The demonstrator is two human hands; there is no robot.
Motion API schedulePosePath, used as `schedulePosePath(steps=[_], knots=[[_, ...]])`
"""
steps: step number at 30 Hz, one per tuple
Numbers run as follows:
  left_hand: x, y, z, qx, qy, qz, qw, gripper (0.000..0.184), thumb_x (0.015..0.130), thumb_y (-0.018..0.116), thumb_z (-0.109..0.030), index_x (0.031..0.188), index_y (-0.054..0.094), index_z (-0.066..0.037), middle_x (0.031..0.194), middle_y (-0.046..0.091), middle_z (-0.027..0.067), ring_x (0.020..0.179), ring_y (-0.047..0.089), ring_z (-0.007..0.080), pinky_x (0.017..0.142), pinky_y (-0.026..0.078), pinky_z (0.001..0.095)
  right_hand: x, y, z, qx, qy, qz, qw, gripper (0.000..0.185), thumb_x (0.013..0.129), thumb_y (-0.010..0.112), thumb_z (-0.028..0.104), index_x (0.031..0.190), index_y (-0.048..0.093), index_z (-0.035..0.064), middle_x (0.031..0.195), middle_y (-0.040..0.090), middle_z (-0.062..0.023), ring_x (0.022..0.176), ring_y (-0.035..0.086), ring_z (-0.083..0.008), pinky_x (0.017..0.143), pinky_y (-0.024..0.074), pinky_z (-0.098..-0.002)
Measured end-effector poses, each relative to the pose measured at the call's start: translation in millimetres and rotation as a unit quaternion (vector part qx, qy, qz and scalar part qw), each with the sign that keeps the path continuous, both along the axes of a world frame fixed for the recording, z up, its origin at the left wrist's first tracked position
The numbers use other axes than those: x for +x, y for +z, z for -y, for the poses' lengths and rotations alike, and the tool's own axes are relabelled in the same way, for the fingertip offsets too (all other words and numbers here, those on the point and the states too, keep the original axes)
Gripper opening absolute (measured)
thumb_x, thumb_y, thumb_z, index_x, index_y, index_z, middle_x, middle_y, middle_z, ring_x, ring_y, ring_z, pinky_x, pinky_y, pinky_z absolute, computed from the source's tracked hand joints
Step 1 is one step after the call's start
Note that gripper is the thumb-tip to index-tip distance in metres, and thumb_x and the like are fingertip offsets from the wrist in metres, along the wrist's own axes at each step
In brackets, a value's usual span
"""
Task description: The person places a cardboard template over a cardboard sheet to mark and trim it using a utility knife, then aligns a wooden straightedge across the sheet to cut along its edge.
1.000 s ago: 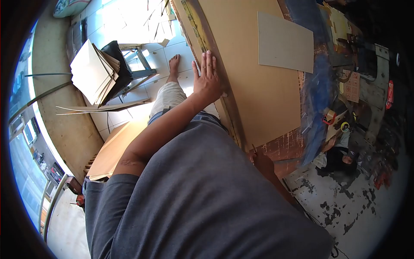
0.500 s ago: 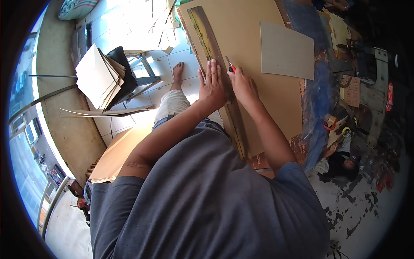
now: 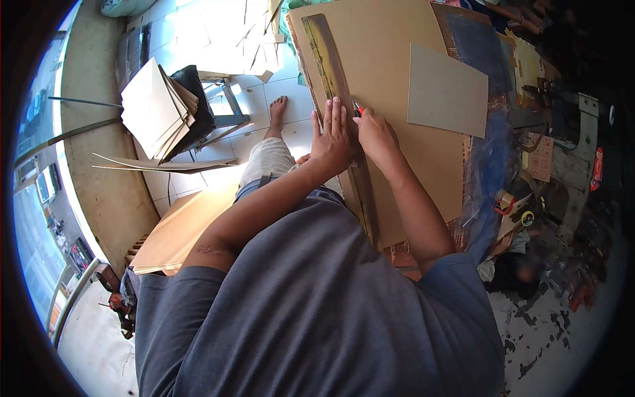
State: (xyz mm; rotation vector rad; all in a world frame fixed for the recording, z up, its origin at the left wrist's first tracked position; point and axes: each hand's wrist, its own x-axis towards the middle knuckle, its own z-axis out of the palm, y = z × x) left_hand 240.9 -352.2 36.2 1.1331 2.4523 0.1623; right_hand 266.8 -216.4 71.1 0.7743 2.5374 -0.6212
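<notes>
My left hand (image 3: 333, 140) lies flat with fingers stretched along a long, worn straightedge (image 3: 325, 56), pressing it onto a large brown board (image 3: 403, 178). My right hand (image 3: 378, 137) is closed around a red and black utility knife (image 3: 358, 112). The knife's blade sits close beside the straightedge's right side, near my left fingertips. Whether the blade touches the board I cannot tell. A smaller grey board (image 3: 448, 91) rests on the brown one, to the right of my right hand.
Cut sheets (image 3: 151, 109) are stacked on a stool (image 3: 228, 102) at left. Larger brown sheets (image 3: 182, 228) lie beside my left arm. Blue plastic (image 3: 486, 159) borders the board; a tape dispenser (image 3: 506, 204) lies beyond. Another person (image 3: 519, 268) is at lower right.
The view has shifted slightly. My right hand and the knife have come closer to the straightedge and my left fingers. My left hand still presses the straightedge.
</notes>
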Motion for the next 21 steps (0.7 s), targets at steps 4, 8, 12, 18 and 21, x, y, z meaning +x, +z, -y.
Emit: schedulePosePath(steps=[4, 8, 12, 18, 21], knots=[[-2, 8, 1, 0.000, -0.003, 0.038, 0.999, 0.135, 0.066, 0.079, -0.067, 0.155, 0.012, 0.010, 0.164, 0.001, 0.0291, 0.154, -0.004, 0.0408, 0.119, 0.004, 0.0644, -4, 11, 4, 0.014, 0.008, 0.014, 1.000, 0.034, 0.103, 0.050, 0.028, 0.105, 0.060, -0.0045, 0.092, 0.069, -0.0296, 0.090, 0.069, -0.0469, 0.078, 0.0552, -0.0536], [-2, 3, 2, -0.002, -0.002, 0.034, 0.999, 0.129, 0.071, 0.075, -0.064, 0.155, 0.013, 0.009, 0.165, -0.001, 0.0278, 0.154, -0.005, 0.0407, 0.119, 0.000, 0.0646, 10, 10, 4, 0.009, 0.014, 0.006, 1.000, 0.032, 0.102, 0.051, 0.027, 0.104, 0.061, -0.0041, 0.093, 0.069, -0.0295, 0.090, 0.069, -0.0466, 0.078, 0.0553, -0.0537], [-1, 5, 0, 0.000, 0.005, 0.033, 0.999, 0.128, 0.071, 0.075, -0.064, 0.156, 0.013, 0.010, 0.165, -0.001, 0.0278, 0.154, -0.006, 0.0416, 0.119, 0.000, 0.0649, 44, 2, 6, -0.005, 0.011, 0.008, 1.000, 0.029, 0.102, 0.052, 0.025, 0.103, 0.061, -0.0031, 0.091, 0.069, -0.0294, 0.090, 0.069, -0.0467, 0.077, 0.0550, -0.0539], [2, -4, 2, 0.013, 0.005, 0.004, 1.000, 0.128, 0.071, 0.074, -0.065, 0.155, 0.014, 0.010, 0.165, -0.001, 0.0280, 0.154, -0.005, 0.0417, 0.118, 0.001, 0.0655, 74, 3, 11, -0.014, 0.005, -0.006, 1.000, 0.028, 0.102, 0.052, 0.025, 0.101, 0.059, -0.0025, 0.088, 0.069, -0.0290, 0.087, 0.069, -0.0471, 0.075, 0.0542, -0.0550], [-2, 4, 3, -0.003, -0.006, 0.030, 1.000, 0.128, 0.070, 0.075, -0.065, 0.155, 0.016, 0.010, 0.165, -0.001, 0.0284, 0.154, -0.005, 0.0421, 0.118, 0.002, 0.0663, 97, -3, 15, -0.015, 0.000, -0.005, 1.000, 0.029, 0.102, 0.052, 0.025, 0.101, 0.058, -0.0025, 0.087, 0.069, -0.0288, 0.087, 0.068, -0.0471, 0.074, 0.0537, -0.0554]])
